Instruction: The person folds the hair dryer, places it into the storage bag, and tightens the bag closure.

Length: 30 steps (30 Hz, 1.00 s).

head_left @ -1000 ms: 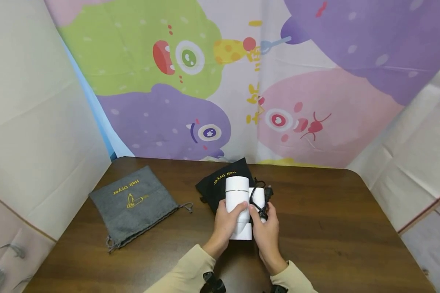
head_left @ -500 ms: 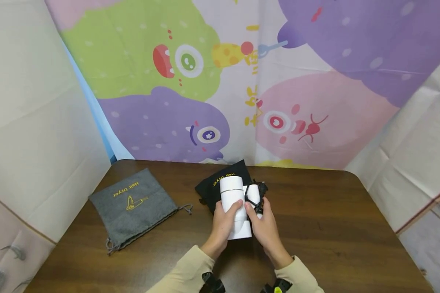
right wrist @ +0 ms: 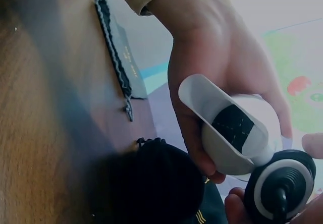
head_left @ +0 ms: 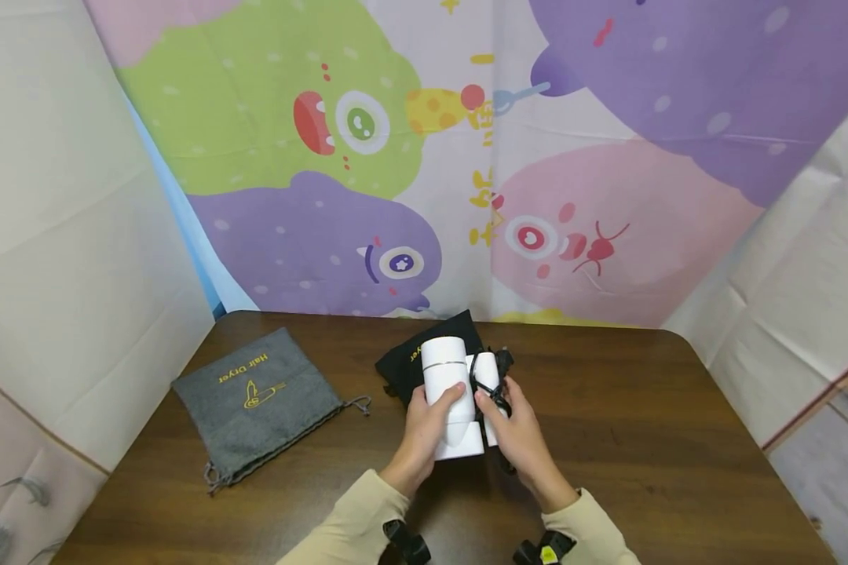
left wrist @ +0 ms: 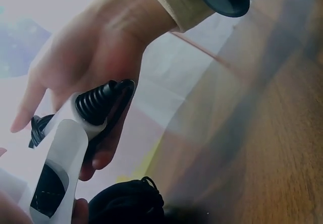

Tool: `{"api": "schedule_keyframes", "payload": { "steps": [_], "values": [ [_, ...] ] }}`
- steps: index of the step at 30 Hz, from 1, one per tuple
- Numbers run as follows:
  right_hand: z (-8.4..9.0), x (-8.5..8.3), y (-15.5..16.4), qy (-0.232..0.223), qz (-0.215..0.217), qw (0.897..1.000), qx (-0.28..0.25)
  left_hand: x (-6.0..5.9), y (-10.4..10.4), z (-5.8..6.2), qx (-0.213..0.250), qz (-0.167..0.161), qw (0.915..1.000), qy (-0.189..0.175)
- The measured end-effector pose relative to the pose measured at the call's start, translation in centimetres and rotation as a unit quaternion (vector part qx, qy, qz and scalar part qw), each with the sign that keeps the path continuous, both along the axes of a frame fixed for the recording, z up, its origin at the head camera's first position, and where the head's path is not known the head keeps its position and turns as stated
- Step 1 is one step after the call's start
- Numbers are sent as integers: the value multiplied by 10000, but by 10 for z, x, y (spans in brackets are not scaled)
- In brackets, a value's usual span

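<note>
Dryer (head_left: 443, 380) is already folded, cord (left wrist: 41, 128) looped, outside black bag (head_left: 399, 363) beyond my fingers; I grip it in left hand (head_left: 421, 430) and right hand (head_left: 522, 433).

Brown wood-grain table (head_left: 664, 447); cartoon-print backdrop (head_left: 459, 157) behind; creased pale sheets (head_left: 71, 204) either side.

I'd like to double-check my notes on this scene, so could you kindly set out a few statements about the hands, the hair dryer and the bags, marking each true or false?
1. The left hand and the right hand both hold the white hair dryer. True.
2. The black cord is stretched straight across the table. False: the cord is looped up against the dryer.
3. The gray bag lies left of the black bag. True.
4. The black bag is nearer the person than the hands are. False: it lies beyond them.
5. The sleeves are beige. True.
</note>
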State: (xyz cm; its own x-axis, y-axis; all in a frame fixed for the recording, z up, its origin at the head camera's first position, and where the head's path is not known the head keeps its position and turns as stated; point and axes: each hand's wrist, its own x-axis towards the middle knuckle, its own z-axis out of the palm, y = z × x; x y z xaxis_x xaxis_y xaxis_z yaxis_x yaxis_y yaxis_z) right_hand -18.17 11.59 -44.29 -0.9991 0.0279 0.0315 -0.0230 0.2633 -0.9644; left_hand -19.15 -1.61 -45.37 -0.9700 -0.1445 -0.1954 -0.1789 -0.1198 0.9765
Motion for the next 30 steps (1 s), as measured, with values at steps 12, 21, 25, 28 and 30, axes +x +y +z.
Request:
{"api": "schedule_keyframes", "payload": {
  "steps": [12,21,25,28,30],
  "values": [
    [5,1,7,-58,162,9998,-44,0,-3,6,9,-9,10000,-66],
    [6,2,10,-193,159,9997,-54,0,-8,7,184,23,9998,-47],
    [4,2,10,-289,228,9993,-104,-1,-12,7,280,61,9996,-53],
    [2,1,9,-374,251,9989,-132,-2,-14,8,368,87,9993,-26],
    [3,1,9,-445,277,9985,-155,-3,-16,8,406,110,9991,-13]
  ]
}}
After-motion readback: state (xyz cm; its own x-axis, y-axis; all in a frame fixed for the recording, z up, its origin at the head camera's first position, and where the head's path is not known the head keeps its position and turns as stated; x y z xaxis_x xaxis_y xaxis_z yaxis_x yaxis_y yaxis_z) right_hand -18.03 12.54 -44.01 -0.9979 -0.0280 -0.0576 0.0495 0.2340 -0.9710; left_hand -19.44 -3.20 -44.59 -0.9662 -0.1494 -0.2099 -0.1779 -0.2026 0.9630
